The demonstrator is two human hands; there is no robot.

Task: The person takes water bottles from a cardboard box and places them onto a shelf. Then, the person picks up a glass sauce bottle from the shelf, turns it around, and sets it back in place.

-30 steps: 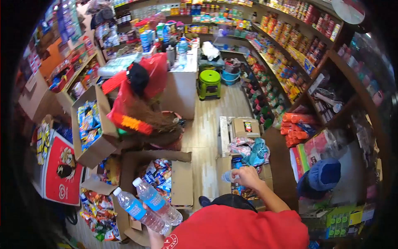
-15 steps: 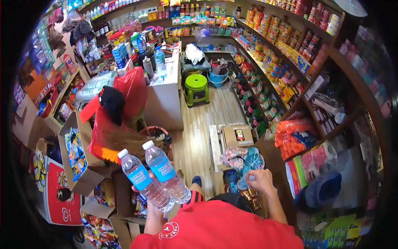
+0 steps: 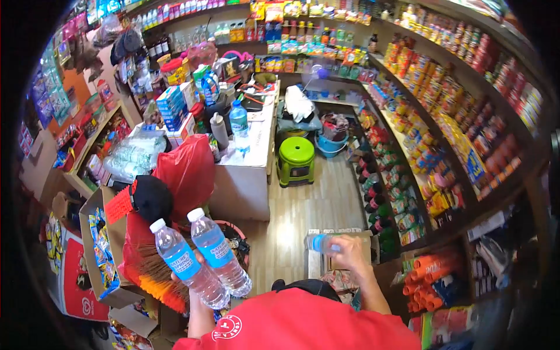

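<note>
Two clear water bottles with white caps and blue labels, one on the left [image 3: 182,263] and one beside it [image 3: 218,249], lean side by side in my left hand [image 3: 197,305]. The bottles cover most of that hand's fingers. On the other side, my right hand [image 3: 352,255] is closed around a smaller clear bottle with a blue label [image 3: 321,242], held nearly level. Under it lie a cardboard box [image 3: 370,242] and a bundle of patterned cloth or plastic [image 3: 341,281], partly hidden by my arm and red shirt.
A green stool [image 3: 296,153] stands on the wooden floor beside a white counter [image 3: 239,189] crowded with goods. Packed shelves [image 3: 434,125] line the right wall. Close on the left are an orange-tipped broom [image 3: 160,289], a red bag [image 3: 186,169] and an open snack carton [image 3: 119,289].
My right hand has risen forward from the lower goods, bringing the small bottle up into clear sight. My left hand still holds both water bottles. The view has tilted up and shifted.
</note>
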